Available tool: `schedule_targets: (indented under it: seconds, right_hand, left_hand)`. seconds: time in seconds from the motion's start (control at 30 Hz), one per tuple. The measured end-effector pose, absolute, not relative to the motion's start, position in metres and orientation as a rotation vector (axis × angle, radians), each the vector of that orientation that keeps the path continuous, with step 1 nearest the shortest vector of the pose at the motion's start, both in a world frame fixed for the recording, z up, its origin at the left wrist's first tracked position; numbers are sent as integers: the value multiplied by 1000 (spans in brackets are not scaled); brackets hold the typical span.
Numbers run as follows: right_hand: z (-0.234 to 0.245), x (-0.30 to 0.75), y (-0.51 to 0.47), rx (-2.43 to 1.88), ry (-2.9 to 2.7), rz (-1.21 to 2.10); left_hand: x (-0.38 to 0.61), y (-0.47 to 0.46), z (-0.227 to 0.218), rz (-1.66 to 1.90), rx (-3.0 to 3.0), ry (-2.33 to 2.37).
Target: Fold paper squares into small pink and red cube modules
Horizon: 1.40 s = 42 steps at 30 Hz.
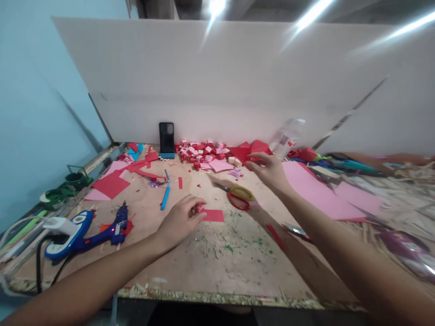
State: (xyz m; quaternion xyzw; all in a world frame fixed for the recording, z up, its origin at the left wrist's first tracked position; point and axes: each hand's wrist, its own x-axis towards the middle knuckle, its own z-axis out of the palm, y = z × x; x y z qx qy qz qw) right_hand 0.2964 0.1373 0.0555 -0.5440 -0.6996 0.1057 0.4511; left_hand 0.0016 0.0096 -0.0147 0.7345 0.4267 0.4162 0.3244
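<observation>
My left hand (183, 219) is low over the middle of the table, its fingers curled in a pinch around a small bit of red paper (201, 208). A flat red paper rectangle (215, 216) lies at its thumb tip. Farther back and to the right, my right hand (267, 168) is raised above the table with thumb and forefinger a little apart; red paper (240, 154) shows behind its fingertips. Between the hands lie scissors (239, 199) with red and yellow handles. A utility knife (296, 231) and a red strip (277, 237) lie under my right forearm.
A heap of red and pink paper cubes (204, 151) sits against the white board, beside a propped phone (166, 138). A blue glue gun (117, 231), blue pen (165, 195) and red sheets (110, 184) lie left. Pink sheets (316, 192) and a plastic bottle (288, 138) are right.
</observation>
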Motion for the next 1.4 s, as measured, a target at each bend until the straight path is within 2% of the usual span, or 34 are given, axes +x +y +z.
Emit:
schedule_targets:
  seconds: [0.1,0.27,0.4,0.73,1.0,1.4]
  right_hand:
    - [55,264,87,-1228,-1537,804]
    - [42,219,44,-1161,-1453,1138]
    - [24,202,37,-1105,-1402,1182]
    - [6,209,30,-1154,-1654,1234]
    - [-2,204,17,-1170,-1728,1081]
    - [-9,202,14,-1127,-1682,1295]
  left_hand:
    - [1,12,-13,1144,1834,1099]
    - [1,16,-15,1193,1405,1043]
    - [1,18,-17,1133,1216,981]
    - [0,16,-24,1096,1214,1025]
    - [1,14,-20,1089,1249,993]
    - [0,11,-9,1076,1168,1027]
